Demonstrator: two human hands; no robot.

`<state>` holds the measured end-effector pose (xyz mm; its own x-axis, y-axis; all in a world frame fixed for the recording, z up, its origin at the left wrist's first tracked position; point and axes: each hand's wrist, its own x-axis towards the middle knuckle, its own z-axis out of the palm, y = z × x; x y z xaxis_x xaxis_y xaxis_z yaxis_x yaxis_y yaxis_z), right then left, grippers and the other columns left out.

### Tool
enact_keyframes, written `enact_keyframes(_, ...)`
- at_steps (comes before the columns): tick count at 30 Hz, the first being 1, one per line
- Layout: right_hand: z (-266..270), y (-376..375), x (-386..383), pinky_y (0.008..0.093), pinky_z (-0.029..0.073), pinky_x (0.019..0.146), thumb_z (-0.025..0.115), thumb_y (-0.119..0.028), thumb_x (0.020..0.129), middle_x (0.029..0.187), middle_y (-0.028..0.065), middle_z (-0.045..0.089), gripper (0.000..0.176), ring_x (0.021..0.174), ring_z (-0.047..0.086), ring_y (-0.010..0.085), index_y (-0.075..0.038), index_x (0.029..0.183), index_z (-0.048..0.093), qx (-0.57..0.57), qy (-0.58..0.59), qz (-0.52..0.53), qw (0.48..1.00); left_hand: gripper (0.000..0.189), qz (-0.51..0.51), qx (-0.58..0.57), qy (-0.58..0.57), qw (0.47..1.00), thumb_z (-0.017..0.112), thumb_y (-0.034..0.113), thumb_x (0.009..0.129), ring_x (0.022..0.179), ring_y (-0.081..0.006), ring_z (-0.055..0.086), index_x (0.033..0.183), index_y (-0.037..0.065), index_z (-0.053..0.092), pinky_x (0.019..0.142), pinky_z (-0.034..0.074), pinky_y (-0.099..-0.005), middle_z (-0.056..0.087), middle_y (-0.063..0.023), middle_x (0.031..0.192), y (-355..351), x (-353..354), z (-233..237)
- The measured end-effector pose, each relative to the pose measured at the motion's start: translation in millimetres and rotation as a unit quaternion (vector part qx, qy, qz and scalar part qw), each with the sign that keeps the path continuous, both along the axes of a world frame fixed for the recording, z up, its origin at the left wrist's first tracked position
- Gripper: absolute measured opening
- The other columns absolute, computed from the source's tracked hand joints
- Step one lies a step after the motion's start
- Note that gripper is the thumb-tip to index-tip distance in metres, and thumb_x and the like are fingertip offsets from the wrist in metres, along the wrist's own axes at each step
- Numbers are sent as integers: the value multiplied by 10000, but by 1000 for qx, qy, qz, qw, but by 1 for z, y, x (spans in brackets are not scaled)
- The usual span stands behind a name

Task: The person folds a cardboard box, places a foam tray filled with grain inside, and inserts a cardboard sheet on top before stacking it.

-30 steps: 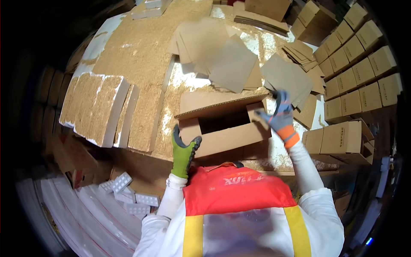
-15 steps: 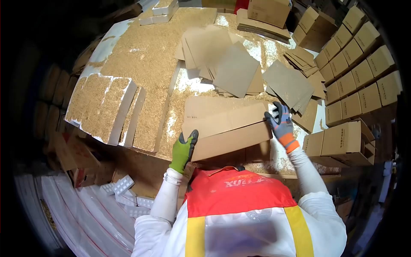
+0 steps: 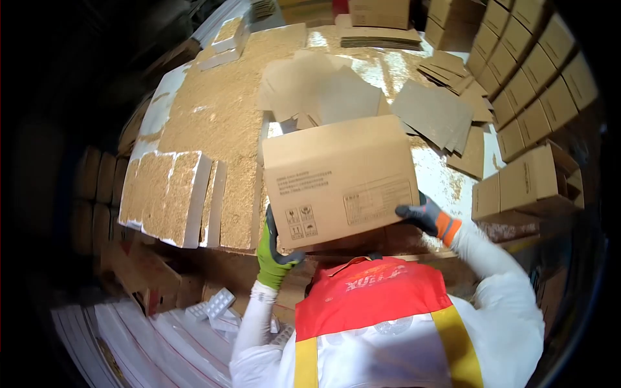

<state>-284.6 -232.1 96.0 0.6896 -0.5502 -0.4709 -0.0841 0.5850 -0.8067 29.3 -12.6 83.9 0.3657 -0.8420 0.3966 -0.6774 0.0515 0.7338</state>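
Note:
A brown cardboard box (image 3: 343,181) with printed text and handling symbols faces me, tilted over the near side of the table. At its lower left corner, my left hand (image 3: 274,252), in a green and dark grey glove, grips the edge with the thumb in front. My right hand (image 3: 427,217), in a grey and orange glove, holds the lower right edge, thumb across the printed face. The fingers behind the box are hidden. Behind its top edge lie loose cardboard sheets (image 3: 323,90).
White trays filled with brown crumbly material (image 3: 162,194) stand at the table's left. Grey cardboard sheets (image 3: 433,116) lie right of centre. An upright carton (image 3: 527,181) stands at right, below rows of stacked boxes (image 3: 537,84). White plastic-wrapped rolls (image 3: 149,349) lie at lower left.
The box has been tipped up so its printed side now faces me. My left hand has moved down to its lower corner, and my right hand has dropped to the lower right edge.

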Motion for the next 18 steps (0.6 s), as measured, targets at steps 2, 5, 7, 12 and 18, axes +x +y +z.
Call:
enact_keyframes(2, -79, 5, -13, 365, 413, 1066, 821, -174, 755, 1396, 139, 510, 830, 1279, 497, 263, -28, 1444, 382, -470, 55, -9, 881, 1057, 9, 130, 427, 895, 409, 818, 841, 1308, -302, 500, 1511, 7, 299, 1038, 440, -433, 473, -197, 1445, -4, 18, 12)
enact_keyframes(5, -106, 17, -14, 369, 395, 1081, 771, -178, 792, 1391, 149, 499, 754, 1280, 486, 277, -28, 1424, 387, -586, 104, 47, 802, 1109, -21, 173, 613, 771, 170, 893, 818, 1185, -332, 589, 1536, 52, 243, 995, 473, -413, 546, -207, 1352, 15, 51, 9)
enact_keyframes(7, -113, 27, -27, 374, 401, 1075, 750, -174, 799, 1374, 152, 511, 703, 1263, 495, 291, -27, 1398, 412, -565, 118, 100, 810, 939, -9, 316, 551, 772, 330, 774, 899, 1077, -260, 629, 1479, 37, 359, 927, 500, -382, 598, -146, 1296, 18, 57, -14)
enact_keyframes(12, -104, 20, -34, 389, 416, 1059, 697, -162, 815, 1330, 160, 542, 579, 1221, 517, 328, -26, 1333, 476, -557, 141, 159, 803, 736, 78, 285, 288, 911, 736, 589, 778, 1023, -304, 679, 1181, -20, 644, 827, 533, -389, 624, -271, 1237, -34, -3, 14)
enact_keyframes(18, -102, 22, -31, 406, 434, 1040, 634, -148, 834, 1277, 170, 578, 446, 1170, 543, 371, -25, 1255, 552, -540, 166, 221, 795, 793, 141, 518, -122, 835, 684, 723, 707, 993, -358, 668, 954, -30, 736, 852, 517, -443, 516, -322, 1340, -54, -24, 13)
